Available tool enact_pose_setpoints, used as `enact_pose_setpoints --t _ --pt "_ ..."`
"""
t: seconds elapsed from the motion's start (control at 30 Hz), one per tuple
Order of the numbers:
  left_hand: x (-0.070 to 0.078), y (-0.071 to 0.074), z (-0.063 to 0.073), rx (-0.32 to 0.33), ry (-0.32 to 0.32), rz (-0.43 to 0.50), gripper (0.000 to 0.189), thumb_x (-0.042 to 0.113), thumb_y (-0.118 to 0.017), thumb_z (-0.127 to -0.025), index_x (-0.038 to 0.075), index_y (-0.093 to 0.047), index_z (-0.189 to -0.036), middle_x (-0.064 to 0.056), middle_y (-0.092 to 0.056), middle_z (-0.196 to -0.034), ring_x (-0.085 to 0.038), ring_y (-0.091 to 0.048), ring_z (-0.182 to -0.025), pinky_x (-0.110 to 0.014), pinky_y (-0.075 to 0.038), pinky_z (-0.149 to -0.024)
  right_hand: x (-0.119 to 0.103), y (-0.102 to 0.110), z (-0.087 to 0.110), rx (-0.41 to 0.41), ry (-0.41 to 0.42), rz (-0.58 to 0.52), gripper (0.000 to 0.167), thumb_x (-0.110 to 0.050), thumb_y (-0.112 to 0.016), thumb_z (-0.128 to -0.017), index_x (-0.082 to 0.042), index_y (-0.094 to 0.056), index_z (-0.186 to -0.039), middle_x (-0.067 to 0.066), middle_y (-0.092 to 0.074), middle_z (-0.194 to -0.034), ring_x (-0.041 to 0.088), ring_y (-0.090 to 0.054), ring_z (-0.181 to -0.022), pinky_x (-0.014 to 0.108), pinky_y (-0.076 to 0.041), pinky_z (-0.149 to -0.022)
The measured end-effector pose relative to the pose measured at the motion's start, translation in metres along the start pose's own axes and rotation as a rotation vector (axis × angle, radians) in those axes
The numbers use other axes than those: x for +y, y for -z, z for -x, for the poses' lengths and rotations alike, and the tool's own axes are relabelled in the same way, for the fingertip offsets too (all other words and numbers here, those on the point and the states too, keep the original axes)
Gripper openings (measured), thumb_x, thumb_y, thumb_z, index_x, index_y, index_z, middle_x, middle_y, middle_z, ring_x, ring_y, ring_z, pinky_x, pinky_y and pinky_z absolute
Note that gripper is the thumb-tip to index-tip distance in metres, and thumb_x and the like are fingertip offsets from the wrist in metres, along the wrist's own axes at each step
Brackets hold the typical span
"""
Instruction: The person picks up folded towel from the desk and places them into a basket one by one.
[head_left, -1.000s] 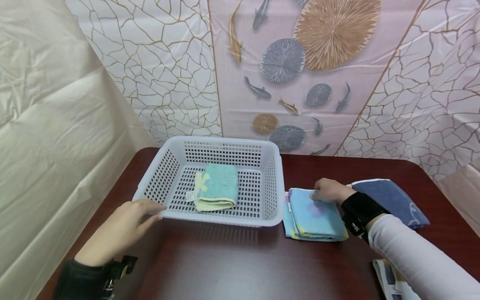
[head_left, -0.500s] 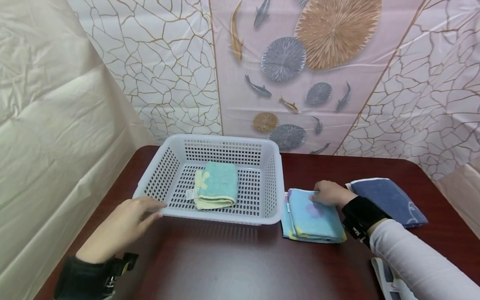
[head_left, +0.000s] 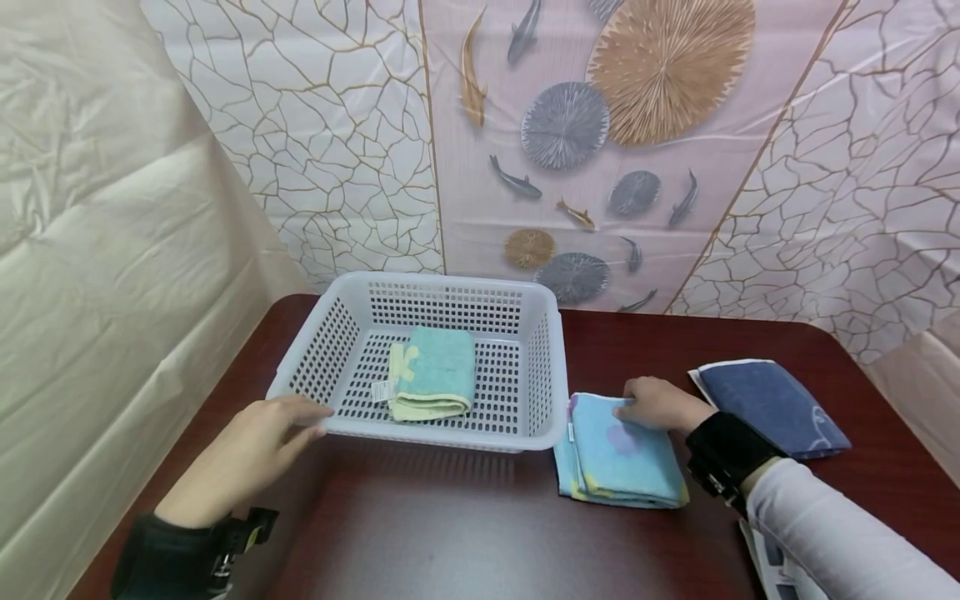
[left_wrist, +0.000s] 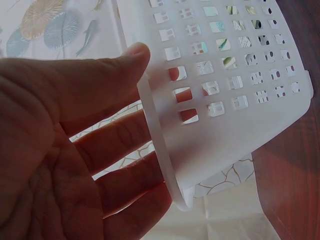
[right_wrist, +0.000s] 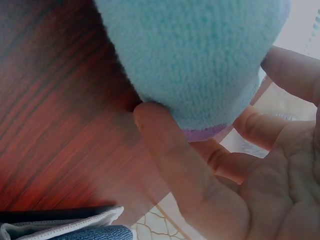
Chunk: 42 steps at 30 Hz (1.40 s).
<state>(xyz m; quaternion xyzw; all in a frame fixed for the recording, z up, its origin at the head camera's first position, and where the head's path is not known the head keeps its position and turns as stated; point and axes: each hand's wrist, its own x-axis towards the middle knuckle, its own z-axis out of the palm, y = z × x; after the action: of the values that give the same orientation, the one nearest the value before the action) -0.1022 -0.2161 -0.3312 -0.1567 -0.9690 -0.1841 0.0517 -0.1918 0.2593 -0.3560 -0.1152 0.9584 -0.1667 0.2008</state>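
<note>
On the left, my left hand (head_left: 251,450) holds the front left corner of a white plastic basket (head_left: 450,431). In the left wrist view the thumb lies on the inner side of the basket's rim (left_wrist: 162,145), with the fingers behind it. A folded aqua towel (head_left: 442,362) with yellow edging lies inside the basket. Right of the basket, my right hand (head_left: 660,406) grips the far edge of a folded light-blue towel (head_left: 626,467). The right wrist view shows thumb and fingers on either side of this towel (right_wrist: 195,60); its near part falls outside that view.
A folded dark-blue towel (head_left: 776,408) lies on the brown table (head_left: 450,533) beyond my right forearm. Partly hidden under that sleeve is another folded cloth (head_left: 780,562), white and grey. A patterned curtain (head_left: 360,167) hangs behind the table.
My right hand and the light-blue towel have shifted toward the table's near side and slightly left. The left hand and the basket have stayed in place.
</note>
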Motion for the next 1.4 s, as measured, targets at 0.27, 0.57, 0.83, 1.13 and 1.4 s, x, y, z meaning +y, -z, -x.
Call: enact_pose_setpoints --t 0.27,0.57,0.83,1.13,1.4 --pt "0.0 0.0 0.001 0.014 -0.01 0.0 0.023 0.012 -0.075 -0.087 0.003 -0.076 -0.108 -0.013 -0.073 -0.109 -0.032 -0.068 -0.105 -0.053 -0.055 -0.088 -0.003 -0.004 0.004 -0.02 0.006 0.0 0.028 -0.02 -0.062 -0.097 0.007 -0.062 -0.106 0.016 -0.063 -0.096 0.022 -0.051 -0.077 0.035 -0.04 -0.067" --pt "0.0 0.0 0.002 0.02 -0.013 0.002 0.022 0.011 -0.075 -0.087 0.003 -0.076 -0.108 -0.013 -0.074 -0.108 -0.032 -0.068 -0.105 -0.053 -0.055 -0.089 -0.007 -0.01 0.009 -0.023 0.018 0.014 0.029 -0.02 -0.065 -0.095 0.006 -0.062 -0.105 0.016 -0.065 -0.099 0.022 -0.055 -0.082 0.034 -0.044 -0.069" --pt "-0.002 -0.002 0.002 0.052 -0.037 -0.006 0.021 0.012 -0.075 -0.086 0.006 -0.076 -0.106 -0.011 -0.074 -0.106 -0.031 -0.069 -0.103 -0.051 -0.055 -0.086 -0.011 -0.014 0.013 -0.002 0.037 0.003 0.023 -0.02 -0.066 -0.094 0.002 -0.063 -0.099 0.01 -0.062 -0.091 0.019 -0.049 -0.075 0.031 -0.039 -0.064" --pt "-0.002 -0.003 0.002 0.043 -0.018 -0.003 0.022 0.011 -0.076 -0.085 0.005 -0.076 -0.106 -0.011 -0.074 -0.105 -0.03 -0.07 -0.1 -0.051 -0.056 -0.085 -0.015 -0.02 0.014 -0.006 0.023 -0.012 0.021 -0.022 -0.067 -0.094 -0.002 -0.062 -0.095 0.005 -0.056 -0.08 0.017 -0.046 -0.069 0.03 -0.036 -0.061" --pt "-0.001 -0.003 0.001 0.051 -0.019 0.0 0.022 0.01 -0.076 -0.085 0.005 -0.076 -0.106 -0.012 -0.074 -0.104 -0.03 -0.07 -0.1 -0.051 -0.056 -0.084 -0.019 -0.023 0.018 -0.007 0.027 -0.046 0.02 -0.022 -0.068 -0.093 -0.003 -0.061 -0.092 0.004 -0.053 -0.077 0.017 -0.044 -0.068 0.03 -0.035 -0.06"
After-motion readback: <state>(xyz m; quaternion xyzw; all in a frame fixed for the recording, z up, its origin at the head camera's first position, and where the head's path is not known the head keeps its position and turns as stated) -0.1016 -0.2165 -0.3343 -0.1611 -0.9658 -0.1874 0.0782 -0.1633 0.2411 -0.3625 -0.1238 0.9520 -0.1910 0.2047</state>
